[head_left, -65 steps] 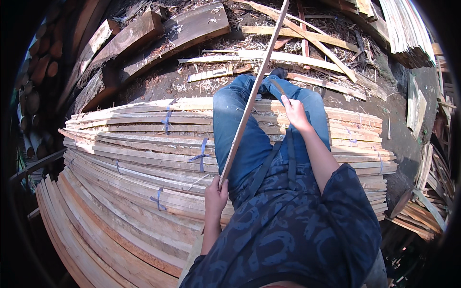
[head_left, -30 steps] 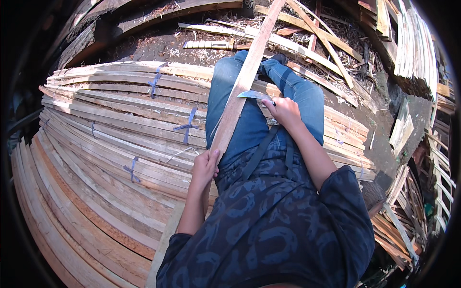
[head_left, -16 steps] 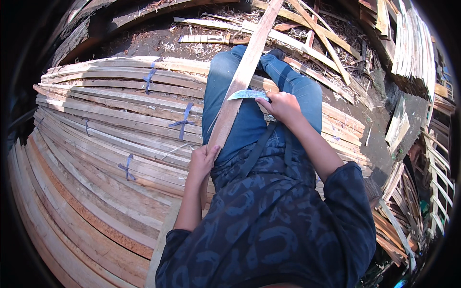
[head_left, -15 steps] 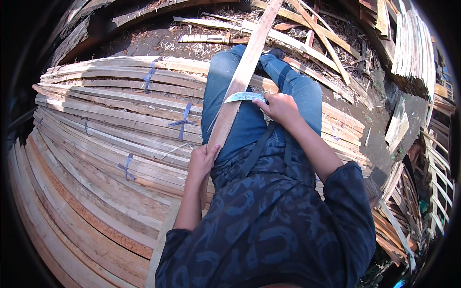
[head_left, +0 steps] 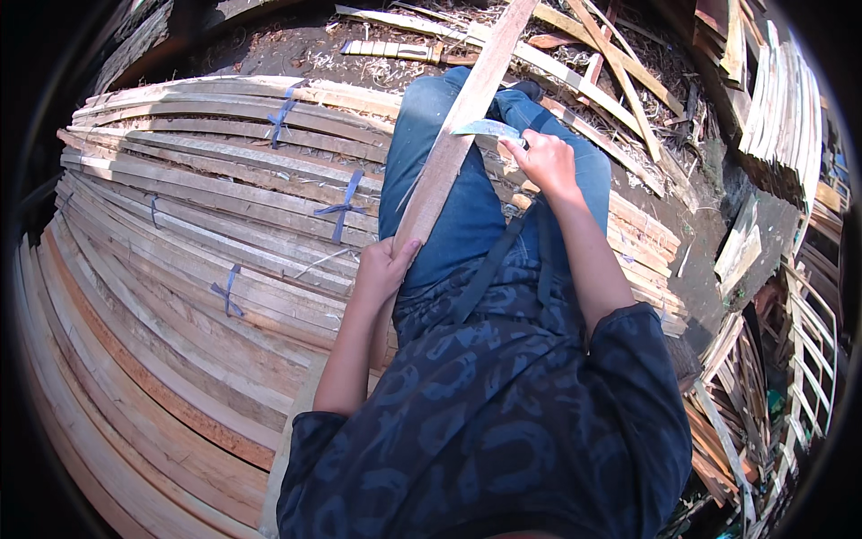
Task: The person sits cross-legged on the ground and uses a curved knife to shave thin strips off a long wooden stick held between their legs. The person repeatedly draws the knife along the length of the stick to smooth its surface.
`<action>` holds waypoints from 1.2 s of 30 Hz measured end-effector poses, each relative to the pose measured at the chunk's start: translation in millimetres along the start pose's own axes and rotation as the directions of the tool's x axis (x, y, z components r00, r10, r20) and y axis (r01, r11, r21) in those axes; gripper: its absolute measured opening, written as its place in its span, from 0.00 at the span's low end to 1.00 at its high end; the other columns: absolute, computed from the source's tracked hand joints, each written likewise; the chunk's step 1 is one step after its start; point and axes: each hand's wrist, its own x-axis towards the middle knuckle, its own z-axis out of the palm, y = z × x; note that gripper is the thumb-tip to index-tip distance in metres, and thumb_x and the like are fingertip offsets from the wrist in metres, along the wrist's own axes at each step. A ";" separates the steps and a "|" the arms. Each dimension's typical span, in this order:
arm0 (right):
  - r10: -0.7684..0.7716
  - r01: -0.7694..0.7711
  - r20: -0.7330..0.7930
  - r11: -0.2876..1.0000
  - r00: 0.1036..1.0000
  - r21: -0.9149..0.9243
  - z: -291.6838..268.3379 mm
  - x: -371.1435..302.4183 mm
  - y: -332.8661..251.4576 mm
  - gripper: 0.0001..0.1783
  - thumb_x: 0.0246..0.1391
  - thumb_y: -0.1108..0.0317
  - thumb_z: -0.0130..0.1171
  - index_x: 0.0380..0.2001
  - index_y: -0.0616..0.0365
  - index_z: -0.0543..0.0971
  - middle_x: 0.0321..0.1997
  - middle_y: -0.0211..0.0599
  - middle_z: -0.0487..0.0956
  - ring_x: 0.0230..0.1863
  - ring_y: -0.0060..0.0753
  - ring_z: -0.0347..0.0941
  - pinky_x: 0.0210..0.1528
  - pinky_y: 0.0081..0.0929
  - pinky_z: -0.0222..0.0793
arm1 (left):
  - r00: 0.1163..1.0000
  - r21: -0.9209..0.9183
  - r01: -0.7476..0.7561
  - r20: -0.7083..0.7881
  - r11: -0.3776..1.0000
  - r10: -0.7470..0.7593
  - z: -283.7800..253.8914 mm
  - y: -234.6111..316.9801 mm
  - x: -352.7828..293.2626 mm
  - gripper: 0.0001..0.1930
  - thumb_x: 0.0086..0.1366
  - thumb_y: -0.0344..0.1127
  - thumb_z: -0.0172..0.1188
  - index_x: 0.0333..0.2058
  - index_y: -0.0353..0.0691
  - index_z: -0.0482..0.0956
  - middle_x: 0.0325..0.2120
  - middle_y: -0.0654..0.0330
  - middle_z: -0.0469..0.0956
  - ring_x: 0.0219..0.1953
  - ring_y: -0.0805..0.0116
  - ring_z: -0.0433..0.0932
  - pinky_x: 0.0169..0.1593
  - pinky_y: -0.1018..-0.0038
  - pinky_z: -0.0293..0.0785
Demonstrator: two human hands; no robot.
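Note:
A long, flat wooden strip (head_left: 456,121) slants across my lap, its far end running out past my knees. Near its lower end my left hand (head_left: 388,267) is closed around it, thumb on top. My right hand (head_left: 547,163) grips a knife (head_left: 488,129) with a broad, curved, light blade; the fingers hide its handle. The blade lies across the right edge of the strip, its tip over the wood. A thin sliver (head_left: 409,191) sticks out from the strip's left side.
Bundles of long wooden slats (head_left: 224,193), tied with blue strips (head_left: 342,208), lie to my left and beneath my legs. Beyond my feet are shavings, loose sticks (head_left: 620,56) and a wrapped handle-like piece (head_left: 391,51). More stacked slats (head_left: 784,108) stand at the right.
My right hand has pushed the knife away from me, farther up the strip. My left hand keeps its hold, and the view has shifted slightly.

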 end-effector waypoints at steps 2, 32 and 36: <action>-0.017 0.017 -0.012 0.998 1.000 0.063 0.7 -0.9 -0.1 0.33 0.56 0.34 0.53 0.27 0.57 0.81 0.25 0.51 0.81 0.32 0.55 0.80 0.34 0.47 0.75 | 1.000 -0.030 -0.014 -0.011 0.999 0.014 0.2 -0.4 1.1 0.23 0.66 0.49 0.62 0.29 0.28 0.81 0.15 0.57 0.76 0.20 0.76 0.72 0.26 0.72 0.69; -0.293 0.293 -0.063 0.956 0.954 -0.020 13.0 -4.3 0.2 0.30 0.57 0.36 0.53 0.26 0.54 0.80 0.23 0.45 0.81 0.28 0.50 0.80 0.29 0.43 0.76 | 1.000 0.018 0.004 -0.005 1.000 -0.004 -1.2 7.6 18.4 0.25 0.63 0.51 0.63 0.24 0.28 0.81 0.11 0.57 0.73 0.16 0.74 0.70 0.23 0.71 0.67; -0.226 0.198 -0.236 0.971 0.945 -0.135 29.3 33.6 34.0 0.33 0.58 0.35 0.51 0.21 0.55 0.79 0.20 0.47 0.80 0.27 0.52 0.80 0.29 0.45 0.76 | 1.000 0.049 -0.015 0.007 0.999 0.015 -0.2 26.0 22.9 0.25 0.64 0.51 0.63 0.25 0.28 0.81 0.12 0.57 0.73 0.16 0.73 0.70 0.23 0.71 0.67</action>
